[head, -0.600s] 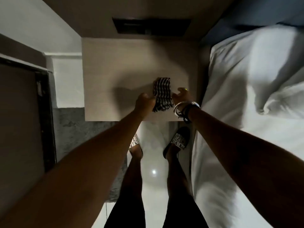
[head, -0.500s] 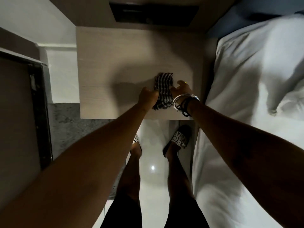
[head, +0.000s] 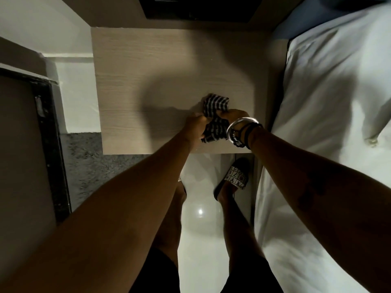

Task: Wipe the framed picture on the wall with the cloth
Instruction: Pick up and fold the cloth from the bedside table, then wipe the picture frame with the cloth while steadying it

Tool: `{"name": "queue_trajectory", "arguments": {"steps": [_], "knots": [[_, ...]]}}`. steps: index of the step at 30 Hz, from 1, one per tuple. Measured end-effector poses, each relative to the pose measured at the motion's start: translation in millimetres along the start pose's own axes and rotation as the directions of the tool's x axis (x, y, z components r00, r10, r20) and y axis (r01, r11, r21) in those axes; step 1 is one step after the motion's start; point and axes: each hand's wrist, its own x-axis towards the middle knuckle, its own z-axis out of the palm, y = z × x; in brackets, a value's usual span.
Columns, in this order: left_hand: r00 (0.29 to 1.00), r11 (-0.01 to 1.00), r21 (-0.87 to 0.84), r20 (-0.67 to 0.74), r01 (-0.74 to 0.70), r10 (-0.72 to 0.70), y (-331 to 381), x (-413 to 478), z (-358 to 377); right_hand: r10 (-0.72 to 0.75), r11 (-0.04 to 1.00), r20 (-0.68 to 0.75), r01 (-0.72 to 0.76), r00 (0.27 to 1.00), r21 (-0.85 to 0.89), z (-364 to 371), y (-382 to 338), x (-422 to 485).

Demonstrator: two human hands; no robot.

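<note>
A black-and-white striped cloth (head: 215, 104) lies bunched on the pale wooden bedside table (head: 148, 81), near its front right corner. My left hand (head: 195, 126) grips the cloth's left side with closed fingers. My right hand (head: 234, 115), with bangles on the wrist, grips its right side. Both hands pinch the cloth together just above the tabletop. A dark-framed rectangle (head: 196, 7) shows at the top edge on the wall; I cannot tell whether it is the picture.
A bed with white sheets (head: 328, 123) fills the right side, close beside the table. A dark door frame (head: 53, 144) and grey mat (head: 88, 166) lie to the left. My feet in patterned slippers (head: 237, 176) stand on glossy white floor in front of the table.
Both hands have closed in on the cloth and gathered it; before, they rested on either side of it while it lay flat. The view has shifted slightly.
</note>
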Motion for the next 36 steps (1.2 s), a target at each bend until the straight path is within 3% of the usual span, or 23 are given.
{"name": "queue_trajectory", "arguments": {"steps": [4, 7, 16, 24, 27, 31, 36], "knots": [[0.997, 0.988, -0.155, 0.083, 0.022, -0.010, -3, -26, -8, 0.058, 0.943, 0.176, -0.112, 0.983, 0.315, -5, -7, -38], [0.987, 0.980, -0.196, 0.163, 0.039, -0.007, 12, -60, -14, 0.045, 0.875, 0.265, -0.166, 0.963, 0.456, -16, -16, -75], [0.948, 0.976, -0.170, 0.261, -0.139, 0.180, 83, -198, -19, -0.103, 0.755, 0.278, -0.107, 0.955, 0.647, -55, -75, -206], [0.859, 0.934, -0.132, 0.365, -0.333, 0.358, 168, -349, -7, -0.344, 0.668, 0.155, 0.126, 0.926, 0.733, -111, -152, -351], [0.790, 0.897, -0.073, 0.446, -0.437, 0.421, 212, -407, 6, -0.444, 0.595, 0.103, 0.208, 0.890, 0.776, -144, -178, -411], [0.704, 0.805, 0.066, 0.530, -0.590, 0.473, 266, -477, 35, -0.570, 0.451, -0.020, 0.333, 0.821, 0.828, -196, -207, -485], [0.555, 0.597, 0.137, 0.574, -0.790, 0.602, 308, -541, 81, -0.670, 0.211, -0.232, 0.481, 0.705, 0.851, -267, -221, -569]]}}
